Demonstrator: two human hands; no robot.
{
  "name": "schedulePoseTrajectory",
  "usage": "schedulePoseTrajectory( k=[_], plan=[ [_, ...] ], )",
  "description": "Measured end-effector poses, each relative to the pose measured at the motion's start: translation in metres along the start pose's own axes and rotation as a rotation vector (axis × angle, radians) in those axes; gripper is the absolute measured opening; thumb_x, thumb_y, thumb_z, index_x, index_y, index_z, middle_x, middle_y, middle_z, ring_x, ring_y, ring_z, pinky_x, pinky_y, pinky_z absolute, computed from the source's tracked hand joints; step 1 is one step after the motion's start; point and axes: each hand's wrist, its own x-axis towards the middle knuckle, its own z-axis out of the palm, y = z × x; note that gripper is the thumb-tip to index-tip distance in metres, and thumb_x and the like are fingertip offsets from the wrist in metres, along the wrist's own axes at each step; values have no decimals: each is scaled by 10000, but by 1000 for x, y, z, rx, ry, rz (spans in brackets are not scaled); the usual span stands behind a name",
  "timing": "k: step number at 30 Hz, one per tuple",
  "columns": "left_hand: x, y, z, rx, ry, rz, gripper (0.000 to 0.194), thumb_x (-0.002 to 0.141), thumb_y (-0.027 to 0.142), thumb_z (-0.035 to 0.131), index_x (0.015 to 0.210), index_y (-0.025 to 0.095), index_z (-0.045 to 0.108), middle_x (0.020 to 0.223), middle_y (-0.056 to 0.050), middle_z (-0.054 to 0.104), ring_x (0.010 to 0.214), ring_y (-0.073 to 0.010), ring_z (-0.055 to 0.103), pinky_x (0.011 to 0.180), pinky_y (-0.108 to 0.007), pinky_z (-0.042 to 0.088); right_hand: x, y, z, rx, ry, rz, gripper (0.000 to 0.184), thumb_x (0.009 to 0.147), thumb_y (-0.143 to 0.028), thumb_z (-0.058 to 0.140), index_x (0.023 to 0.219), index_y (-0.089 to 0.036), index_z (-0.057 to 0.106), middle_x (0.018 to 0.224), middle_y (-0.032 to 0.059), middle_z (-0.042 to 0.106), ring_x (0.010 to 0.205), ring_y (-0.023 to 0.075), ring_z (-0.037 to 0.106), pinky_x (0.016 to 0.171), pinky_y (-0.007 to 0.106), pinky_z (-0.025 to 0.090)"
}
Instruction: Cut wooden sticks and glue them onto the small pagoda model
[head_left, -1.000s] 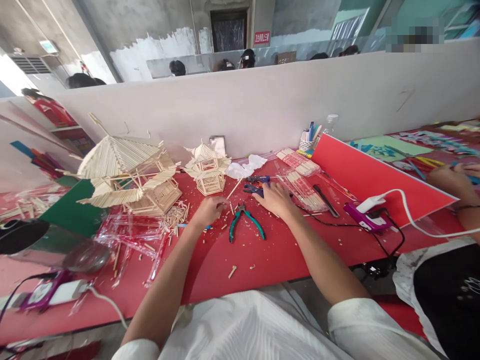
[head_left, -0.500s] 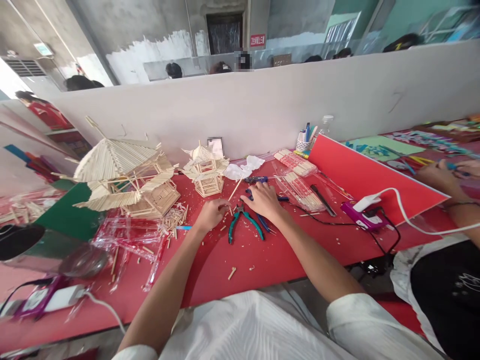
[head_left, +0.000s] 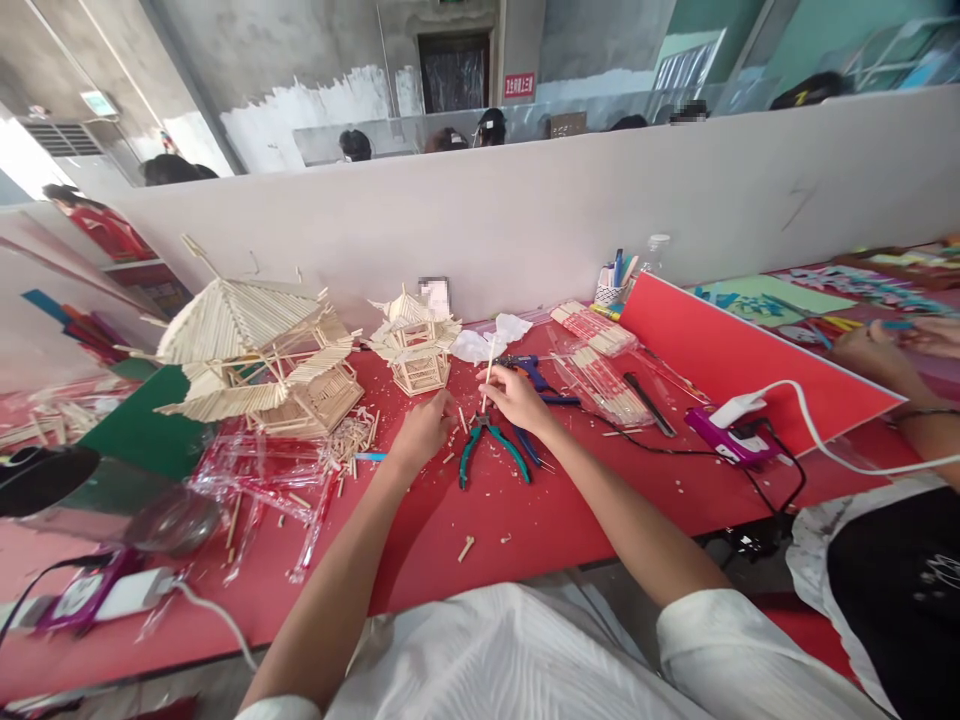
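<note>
We find the right hand pinching a wooden stick near the teal-handled pliers. We cannot tell whether the curled left hand holds anything. We advise a light, steady pinch.

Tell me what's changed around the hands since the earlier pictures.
The stick has passed from the left hand to the right hand and now stands more upright. The right hand has let go of the blue-handled tool, which has shifted toward the person. The green pliers and both stick pavilions stayed put.
</note>
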Motion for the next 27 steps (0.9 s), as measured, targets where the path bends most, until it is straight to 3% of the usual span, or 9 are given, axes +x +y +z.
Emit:
schedulePoseTrajectory(
  k=[5, 10, 12, 14, 17, 19, 22, 27],
  plan=[
    [-2, 4, 8, 136, -63, -31, 90, 840, 152, 602, 789, 213, 644, 808, -86, 714, 823, -260, 683, 723, -311, 459, -3, -12, -5, -340, -63, 17, 311, 919, -294, 628, 1200, -160, 618, 937, 70, 745, 828, 197, 689, 776, 285, 463],
    [-6, 4, 23, 211, -42, 5, 129, 839, 135, 578, 730, 194, 615, 820, -115, 690, 850, -268, 662, 820, -362, 477, -11, -25, -2, -260, -206, 8, 591, 874, -236, 659, 1419, -132, 456, 780, 10, 730, 724, 171, 680, 702, 250, 447],
    [-9, 3, 25, 216, 0, 61, 117, 848, 123, 556, 763, 187, 604, 871, -133, 681, 898, -276, 647, 889, -391, 467, -14, -27, -2, -222, -250, 3, 574, 877, -219, 638, 1416, -148, 453, 715, -19, 712, 661, 158, 669, 676, 242, 444],
    [-9, -1, 22, 191, 39, 107, 107, 860, 112, 526, 817, 186, 592, 909, -131, 673, 931, -269, 633, 914, -392, 460, -15, -29, 0, -198, -268, 15, 422, 889, -216, 608, 1305, -167, 550, 670, -29, 699, 611, 149, 660, 654, 239, 444],
    [-3, -11, 9, 92, 76, 58, 89, 903, 148, 491, 893, 195, 566, 882, -95, 665, 862, -236, 634, 822, -346, 476, -14, -31, 6, -200, -250, 24, 148, 896, -246, 603, 1003, -176, 677, 719, 11, 726, 634, 154, 676, 637, 239, 450],
    [2, -21, -1, -13, 76, -17, 75, 909, 172, 495, 927, 210, 558, 827, -54, 661, 774, -207, 632, 730, -303, 468, -12, -32, 12, -225, -228, 8, 114, 889, -263, 624, 876, -175, 696, 769, 36, 744, 690, 167, 694, 642, 240, 454],
    [8, -33, -10, -207, 133, -42, 51, 896, 237, 538, 905, 208, 578, 840, -32, 682, 780, -178, 635, 727, -278, 465, -9, -32, 24, -277, -216, -40, 131, 887, -287, 646, 857, -182, 718, 809, 51, 757, 753, 182, 708, 676, 246, 464],
    [9, -31, -8, -583, 126, -18, 245, 849, 416, 628, 881, 173, 626, 813, -38, 691, 764, -162, 642, 746, -277, 491, -8, -29, 31, -276, -196, -100, 156, 897, -307, 637, 913, -179, 725, 819, 60, 750, 760, 196, 700, 711, 273, 483]
  ],
)
